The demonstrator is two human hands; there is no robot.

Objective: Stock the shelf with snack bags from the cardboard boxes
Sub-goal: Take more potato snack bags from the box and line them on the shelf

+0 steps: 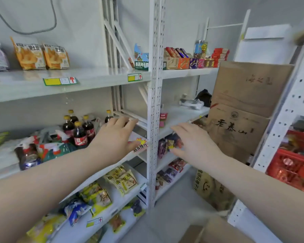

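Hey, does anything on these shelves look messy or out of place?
Yes. On the middle left shelf, spray bottles lie tumbled on their sides in a heap, right beside the upright cola bottles. They look dumped rather than stocked, and they are not snacks. Nothing appears spilled or broken.

Shop: snack-stocked shelves point(88, 79), price tags point(61, 81)

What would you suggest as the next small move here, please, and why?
Probably lower both hands to the brown cardboard box at the bottom right to fetch a snack bag: the left hand and right hand are open and hold nothing, and the white metal shelf ahead has bare space. What the box holds is out of view.
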